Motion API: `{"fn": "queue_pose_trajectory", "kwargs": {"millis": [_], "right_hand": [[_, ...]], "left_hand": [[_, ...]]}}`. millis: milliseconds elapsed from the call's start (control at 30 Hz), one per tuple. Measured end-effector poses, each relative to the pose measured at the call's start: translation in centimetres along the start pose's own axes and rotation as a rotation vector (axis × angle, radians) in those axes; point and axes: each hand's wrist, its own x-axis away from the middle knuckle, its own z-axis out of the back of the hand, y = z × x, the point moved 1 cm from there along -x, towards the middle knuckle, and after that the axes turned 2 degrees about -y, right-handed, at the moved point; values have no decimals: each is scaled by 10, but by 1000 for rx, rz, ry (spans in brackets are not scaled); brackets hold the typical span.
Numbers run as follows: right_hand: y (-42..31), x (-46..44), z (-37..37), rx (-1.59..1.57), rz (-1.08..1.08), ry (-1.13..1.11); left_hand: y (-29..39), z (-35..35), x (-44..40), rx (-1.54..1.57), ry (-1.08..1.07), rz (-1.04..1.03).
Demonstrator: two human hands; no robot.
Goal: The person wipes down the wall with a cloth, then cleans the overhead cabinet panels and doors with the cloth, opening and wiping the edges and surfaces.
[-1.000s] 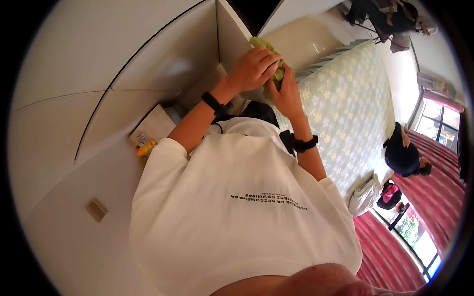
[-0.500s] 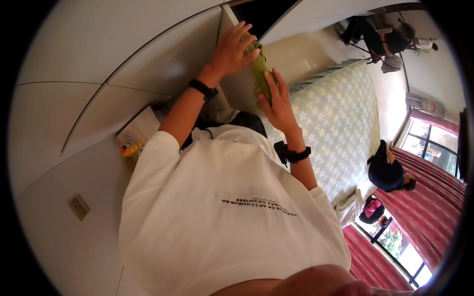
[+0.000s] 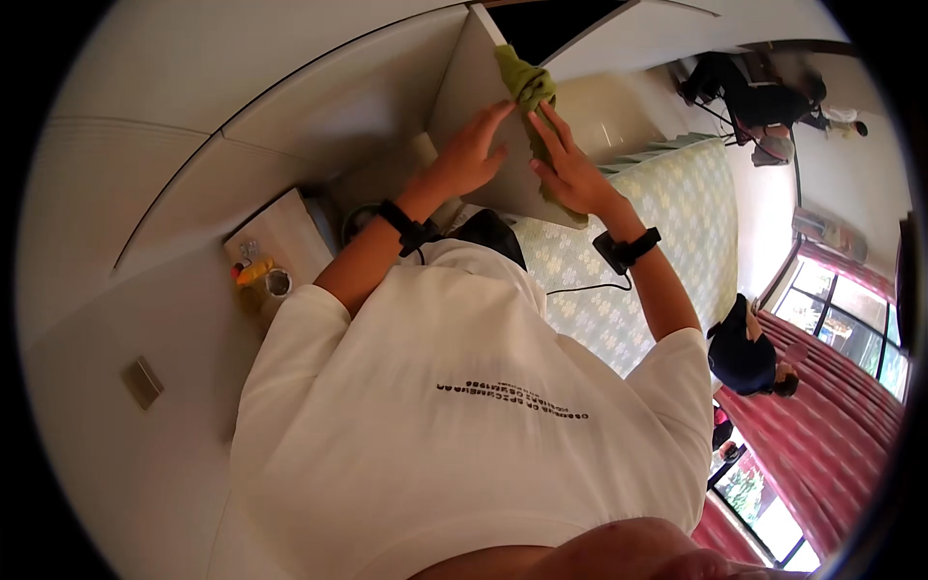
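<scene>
A green cloth is draped along the narrow edge of an upright white panel, bunched near its upper part and hanging lower down along the edge. My right hand lies on the cloth, fingers stretched along it and thumb apart. On the other side of the panel edge, my left hand has its fingers extended, fingertips at or close to the cloth's bunched part, and its thumb spread. Neither hand is wrapped around the cloth. Each wrist wears a black band.
White cabinet fronts run along the left, with a dark opening beyond the panel. A small table holds a yellow-orange item. At right are a floral-covered bed, people and red curtains.
My left hand has drawn back from the panel's top, nearer to me. My right hand has shifted right, still at the cloth. The bunched cloth now shows above both hands.
</scene>
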Motion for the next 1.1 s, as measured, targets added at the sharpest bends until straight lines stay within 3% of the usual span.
{"fn": "queue_pose_trajectory", "kwargs": {"millis": [67, 233, 367, 567, 667, 733, 833, 867, 933, 967, 1033, 1100], "right_hand": [[7, -13, 4, 9, 38, 0], [21, -42, 14, 100, 143, -27], [31, -79, 16, 22, 99, -124], [49, -138, 8, 92, 219, 5], [69, -166, -3, 112, 248, 89], [76, -178, -13, 330, 415, 459], [84, -179, -11, 442, 479, 408], [86, -175, -10, 448, 470, 408], [61, -165, -4, 51, 209, 171], [56, -154, -2, 58, 207, 172], [56, -129, -5, -201, -167, -11], [55, -103, -11, -209, -150, 0]], "left_hand": [[-1, -2, 5, 53, -10, 77], [17, -5, 1, 10, -32, -1], [25, -16, 0, -24, -1, -12], [32, -10, -1, -201, 232, -1], [40, -9, 1, -283, 148, 126], [27, -28, 2, 195, -142, 529], [24, -45, 4, 56, -247, 574], [21, -47, 2, 60, -255, 569], [23, -39, -5, 330, -397, 631], [23, -38, -5, 331, -399, 624], [22, -39, -6, 308, -370, 626], [19, -46, -7, 299, -373, 615]]}}
